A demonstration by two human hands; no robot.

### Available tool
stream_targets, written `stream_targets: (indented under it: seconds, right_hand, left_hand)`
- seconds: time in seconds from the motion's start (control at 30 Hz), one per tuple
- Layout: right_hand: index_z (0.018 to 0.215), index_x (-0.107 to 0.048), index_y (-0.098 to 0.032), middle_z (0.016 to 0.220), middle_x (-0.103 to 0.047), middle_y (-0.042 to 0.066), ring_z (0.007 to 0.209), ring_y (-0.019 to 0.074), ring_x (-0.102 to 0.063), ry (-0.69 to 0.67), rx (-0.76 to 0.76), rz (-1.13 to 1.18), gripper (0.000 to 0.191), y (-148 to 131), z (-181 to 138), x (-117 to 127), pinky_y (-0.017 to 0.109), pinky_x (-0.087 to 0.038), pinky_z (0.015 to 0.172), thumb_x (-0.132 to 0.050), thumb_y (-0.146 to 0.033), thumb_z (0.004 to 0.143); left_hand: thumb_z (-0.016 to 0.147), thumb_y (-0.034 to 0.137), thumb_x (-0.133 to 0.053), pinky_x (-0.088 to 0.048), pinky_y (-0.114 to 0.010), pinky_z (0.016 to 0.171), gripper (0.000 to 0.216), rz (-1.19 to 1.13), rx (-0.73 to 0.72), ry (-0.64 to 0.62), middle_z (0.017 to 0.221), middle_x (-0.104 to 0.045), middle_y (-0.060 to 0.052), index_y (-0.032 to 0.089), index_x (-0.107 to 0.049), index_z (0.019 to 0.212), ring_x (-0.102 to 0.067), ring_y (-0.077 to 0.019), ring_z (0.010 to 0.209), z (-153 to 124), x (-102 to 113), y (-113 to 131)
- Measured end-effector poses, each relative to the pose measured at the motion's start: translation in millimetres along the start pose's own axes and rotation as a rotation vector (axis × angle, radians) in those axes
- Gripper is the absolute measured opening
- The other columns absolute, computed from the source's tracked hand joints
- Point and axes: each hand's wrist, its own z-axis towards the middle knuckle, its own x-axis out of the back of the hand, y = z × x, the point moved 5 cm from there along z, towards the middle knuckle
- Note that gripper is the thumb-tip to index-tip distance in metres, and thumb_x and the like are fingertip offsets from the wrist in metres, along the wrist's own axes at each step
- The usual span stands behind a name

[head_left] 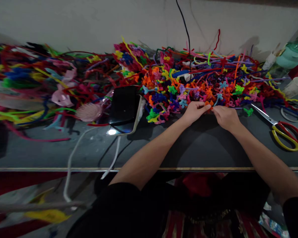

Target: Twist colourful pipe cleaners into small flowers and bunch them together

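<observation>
Both my hands meet in front of a heap of pipe-cleaner flowers (181, 89) in many colours. Between my fingertips is an orange pipe-cleaner flower (209, 105), partly hidden by the fingers. My left hand (195, 112) pinches it from the left, thumb and forefinger together. From the right, my right hand (224, 115) has its fingers closed at the flower's edge, where a bit of its stem seems to be. A green pipe-cleaner flower (248, 111) lies alone on the grey table, right of my right hand.
Scissors (275, 123) with red and yellow handles lie at the right. A paper cup (296, 87) stands behind them. Left of my arms are a phone (123, 109), a pink hairbrush (89, 111) and a white cable (71, 155). Loose pipe cleaners (89, 72) pile along the wall.
</observation>
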Motion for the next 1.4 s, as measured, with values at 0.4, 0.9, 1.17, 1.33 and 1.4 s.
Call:
stream_targets:
  seconds: [0.4,0.9,1.17,1.33,1.4]
  right_hand:
    - [0.118,-0.065,-0.016,0.11,-0.074,0.012,0.095,0.0222,-0.069,-0.017,-0.043,0.162,0.037,21.2,3.5,9.5,0.031,-0.049,0.075,-0.044,-0.04,0.1]
    - [0.101,-0.07,-0.016,0.094,-0.076,0.009,0.085,0.0197,-0.069,-0.204,0.072,-0.029,0.03,0.8,2.6,-1.0,0.029,-0.038,0.064,-0.043,-0.028,0.1]
    - [0.095,-0.071,-0.017,0.088,-0.076,0.008,0.077,0.018,-0.067,-0.181,0.052,-0.032,0.033,0.3,2.2,0.1,0.029,-0.033,0.06,-0.04,-0.025,0.1]
    - [0.091,-0.071,-0.016,0.075,-0.073,0.008,0.066,0.0166,-0.063,-0.081,-0.041,-0.038,0.042,6.0,2.8,2.7,0.029,-0.029,0.058,-0.034,-0.034,0.102]
    - [0.087,-0.07,-0.016,0.075,-0.073,0.007,0.066,0.0159,-0.062,-0.044,-0.055,-0.009,0.044,6.9,2.3,4.3,0.029,-0.03,0.058,-0.034,-0.037,0.102]
  left_hand:
    - [0.077,0.034,-0.072,-0.043,-0.022,0.063,0.021,-0.04,-0.006,-0.075,0.065,-0.067,-0.001,0.014,-0.074,0.072,-0.055,-0.008,0.061,4.8,6.2,1.6]
    - [0.08,0.027,-0.066,-0.045,-0.02,0.063,0.019,0.116,-0.043,-0.249,0.064,-0.07,-0.003,0.014,-0.074,0.069,-0.06,-0.009,0.061,3.1,1.2,3.9]
    - [0.079,0.031,-0.069,-0.044,-0.021,0.061,0.019,0.123,-0.039,-0.212,0.063,-0.069,-0.002,0.014,-0.074,0.071,-0.058,-0.0086,0.058,4.9,3.1,-1.7]
    - [0.076,0.042,-0.074,-0.04,-0.02,0.054,0.028,-0.008,-0.016,-0.07,0.068,-0.069,-0.003,0.015,-0.075,0.078,-0.053,-0.0069,0.056,2.4,4.0,1.2]
    - [0.073,0.045,-0.077,-0.035,-0.02,0.048,0.031,-0.053,0.015,-0.008,0.064,-0.066,-0.002,0.015,-0.075,0.079,-0.048,-0.0063,0.052,1.5,4.7,0.9]
